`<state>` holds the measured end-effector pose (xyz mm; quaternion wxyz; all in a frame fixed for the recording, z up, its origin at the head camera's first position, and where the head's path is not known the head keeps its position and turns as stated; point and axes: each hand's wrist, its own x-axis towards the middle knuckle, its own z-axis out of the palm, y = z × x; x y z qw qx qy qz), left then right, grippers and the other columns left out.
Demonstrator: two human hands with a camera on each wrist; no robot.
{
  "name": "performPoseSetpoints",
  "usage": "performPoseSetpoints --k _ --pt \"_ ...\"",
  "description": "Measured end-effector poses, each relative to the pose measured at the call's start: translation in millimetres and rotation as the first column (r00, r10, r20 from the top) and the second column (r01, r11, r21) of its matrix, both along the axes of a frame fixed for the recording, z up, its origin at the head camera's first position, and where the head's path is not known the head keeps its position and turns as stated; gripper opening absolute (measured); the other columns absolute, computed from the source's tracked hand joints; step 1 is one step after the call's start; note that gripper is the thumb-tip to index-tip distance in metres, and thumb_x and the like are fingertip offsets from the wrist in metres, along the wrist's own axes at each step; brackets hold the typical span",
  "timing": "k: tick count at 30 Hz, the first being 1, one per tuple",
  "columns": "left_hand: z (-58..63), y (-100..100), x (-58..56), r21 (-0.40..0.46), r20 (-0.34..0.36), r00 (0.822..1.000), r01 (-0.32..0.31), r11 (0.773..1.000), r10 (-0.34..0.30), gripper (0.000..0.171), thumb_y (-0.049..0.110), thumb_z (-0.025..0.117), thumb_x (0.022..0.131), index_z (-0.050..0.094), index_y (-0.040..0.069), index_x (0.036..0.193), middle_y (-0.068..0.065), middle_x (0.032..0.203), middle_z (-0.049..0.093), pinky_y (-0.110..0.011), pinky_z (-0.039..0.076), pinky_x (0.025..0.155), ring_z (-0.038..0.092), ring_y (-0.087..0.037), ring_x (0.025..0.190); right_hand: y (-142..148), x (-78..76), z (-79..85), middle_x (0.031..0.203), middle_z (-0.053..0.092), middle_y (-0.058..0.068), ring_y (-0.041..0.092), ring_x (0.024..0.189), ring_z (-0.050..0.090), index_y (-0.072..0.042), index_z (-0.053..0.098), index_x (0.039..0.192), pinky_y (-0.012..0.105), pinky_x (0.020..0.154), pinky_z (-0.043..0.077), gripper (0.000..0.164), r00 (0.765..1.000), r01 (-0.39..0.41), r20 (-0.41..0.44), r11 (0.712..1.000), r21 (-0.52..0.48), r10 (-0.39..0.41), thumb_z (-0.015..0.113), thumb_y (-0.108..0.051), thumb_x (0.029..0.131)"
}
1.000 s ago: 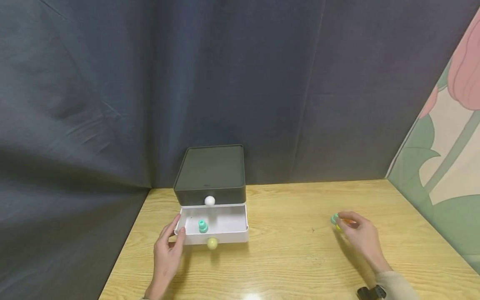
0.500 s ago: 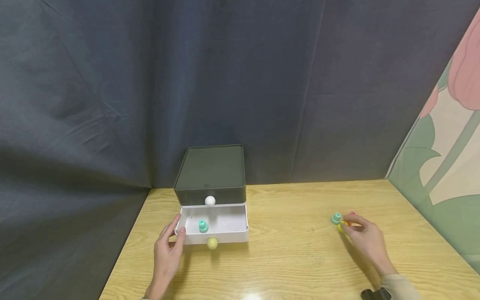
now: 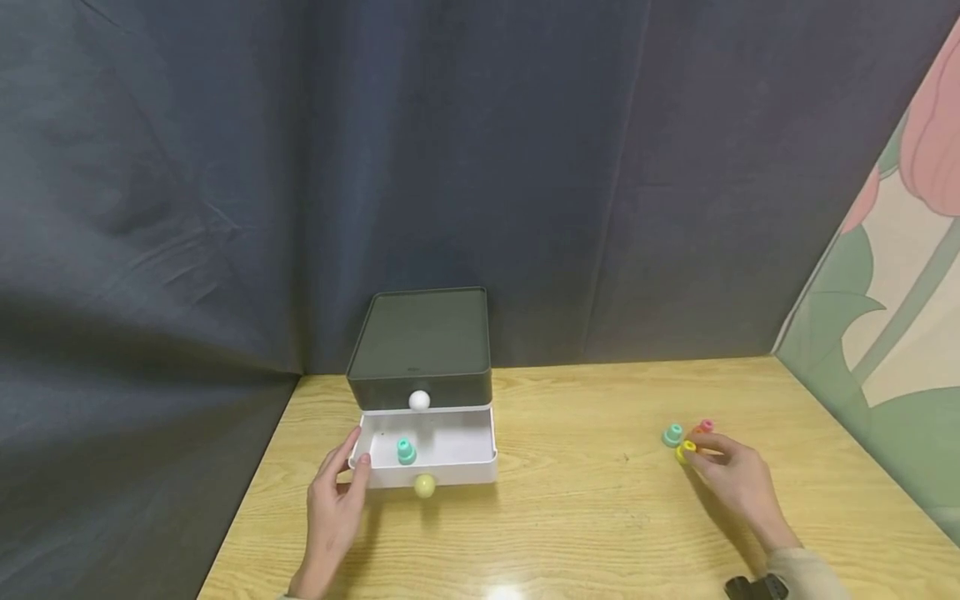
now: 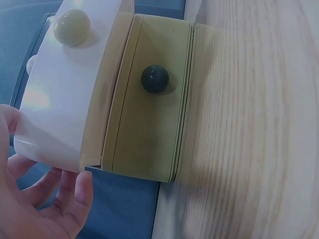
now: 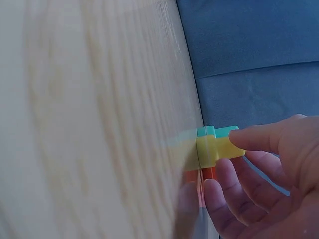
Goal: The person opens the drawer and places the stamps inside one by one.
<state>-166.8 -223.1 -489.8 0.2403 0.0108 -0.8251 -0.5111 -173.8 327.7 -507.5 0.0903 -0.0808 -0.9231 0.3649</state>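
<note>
My left hand (image 3: 333,521) grips the left front corner of a pulled-out white drawer (image 3: 468,475), its thumb at the front. In the left wrist view, fingers curl beneath the drawer's corner. Inside the drawer stands a teal stepped peg (image 3: 406,452). Far to the right, my right hand (image 3: 738,483) pinches a yellow stepped peg (image 3: 685,452) between thumb and fingers; it stands on the table in the right wrist view (image 5: 207,152). Just behind it are another teal peg (image 3: 672,434) and a pink-and-orange peg (image 3: 706,426), the latter partly hidden by my fingers.
A dark-topped drawer unit (image 3: 420,333) with a white knob (image 3: 419,401) stands against the dark curtain (image 3: 540,183). Below the white drawer, the left wrist view shows a shut olive drawer (image 4: 144,124) with a dark knob (image 4: 155,78). A flowered panel (image 3: 892,350) borders the wooden table at right.
My right hand has shifted slightly right and down, from beside the teal peg to the yellow peg, uncovering the teal and pink-and-orange pegs. The left hand and drawer stay put.
</note>
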Motion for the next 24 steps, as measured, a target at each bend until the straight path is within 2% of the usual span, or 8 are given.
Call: performPoseSetpoints --k 3,9,14,20,22,24 --pt "0.2 0 -0.1 0.005 -0.002 1.0 -0.001 1.0 0.001 0.043 0.009 0.066 0.104 0.065 0.01 0.147 -0.017 0.137 0.07 -0.012 0.054 0.073 0.053 0.003 0.1 1 -0.4 0.4 0.131 0.071 0.029 0.04 0.102 0.077 0.002 0.072 0.128 0.021 0.07 0.053 0.041 1.0 -0.005 -0.001 1.0 0.003 0.005 0.074 -0.028 0.101" --pt "0.4 0 0.5 0.003 0.009 1.0 -0.002 1.0 0.002 0.043 0.01 0.066 0.104 0.064 0.01 0.148 -0.017 0.138 0.07 -0.014 0.055 0.074 0.053 0.004 0.1 2 0.7 0.7 0.128 0.073 0.027 0.028 0.094 0.078 0.001 0.073 0.128 0.02 0.071 0.051 0.042 1.0 0.015 0.008 1.0 0.005 -0.015 0.076 -0.03 0.1" --pt "0.8 1 1.2 0.012 0.023 1.0 -0.002 1.0 0.002 0.043 0.01 0.066 0.105 0.064 0.012 0.148 -0.016 0.138 0.07 -0.015 0.055 0.074 0.054 0.003 0.1 2 2.5 3.8 0.124 0.074 0.03 0.033 0.095 0.078 0.002 0.073 0.127 0.02 0.069 0.052 0.044 1.0 0.02 0.004 1.0 -0.006 -0.02 0.077 -0.032 0.099" --pt "1.3 0 1.3 0.017 0.035 0.999 -0.003 1.0 0.002 0.043 0.011 0.065 0.105 0.064 0.012 0.148 -0.015 0.139 0.07 -0.014 0.055 0.074 0.053 0.002 0.101 -3 5.3 12.7 0.127 0.073 0.031 0.006 0.085 0.07 0.003 0.071 0.13 0.022 0.066 0.055 0.047 1.0 0.009 0.006 0.999 -0.052 -0.009 0.076 -0.033 0.1" --pt "1.4 0 1.3 0.013 0.04 0.999 -0.004 1.0 0.003 0.043 0.011 0.065 0.105 0.064 0.012 0.149 -0.016 0.139 0.069 -0.015 0.055 0.074 0.052 0.002 0.101 -5 6.0 16.2 0.128 0.072 0.031 0.012 0.088 0.074 0.002 0.071 0.131 0.023 0.067 0.055 0.048 1.0 -0.001 0.004 0.998 -0.055 0.001 0.075 -0.035 0.101" --pt "1.8 0 1.3 0.012 0.042 0.999 -0.006 1.0 0.005 0.043 0.011 0.065 0.105 0.064 0.012 0.149 -0.015 0.139 0.07 -0.015 0.055 0.074 0.052 0.002 0.101 -8 6.6 20.5 0.128 0.072 0.03 0.026 0.094 0.077 0.001 0.071 0.131 0.023 0.068 0.055 0.048 1.0 -0.012 -0.006 0.999 -0.051 0.011 0.074 -0.036 0.101"
